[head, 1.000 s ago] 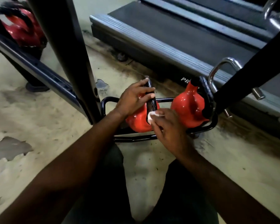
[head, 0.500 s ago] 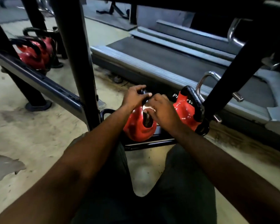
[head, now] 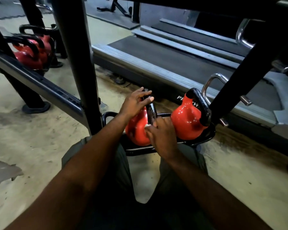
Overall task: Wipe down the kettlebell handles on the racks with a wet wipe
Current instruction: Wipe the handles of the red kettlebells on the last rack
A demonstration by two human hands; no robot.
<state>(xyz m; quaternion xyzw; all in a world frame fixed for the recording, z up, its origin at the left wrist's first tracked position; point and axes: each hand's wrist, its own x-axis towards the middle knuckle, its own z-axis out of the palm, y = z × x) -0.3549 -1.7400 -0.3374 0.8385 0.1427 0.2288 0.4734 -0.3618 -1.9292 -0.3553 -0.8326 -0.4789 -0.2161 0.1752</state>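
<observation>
**A:** Where's the white wet wipe (head: pixel 147 125)?

**B:** Down at the low black tubular floor rack (head: pixel 106 116). The right hand (head: pixel 161 135) pinches it against the lower end of the black cast handle (head: pixel 151 112) on the glossy red kettlebell (head: pixel 136 130) at the rack's left end.

**A:** And the left hand (head: pixel 135 103)?

**B:** Its fingers are curled over the top of that same handle, gripping it.

**A:** Much room around the rack?

**B:** It's tight. A black steel upright post (head: pixel 76 55) stands just beside the rack's left corner. A slanted black beam (head: pixel 236 83) crosses above its right end, close behind the second red kettlebell (head: pixel 186 123). I can't tell whether they touch. The grey-edged treadmill deck (head: pixel 165 60) runs close behind the rack. In front of the rack, pale concrete floor (head: pixel 143 180) lies open between the person's knees.
</observation>
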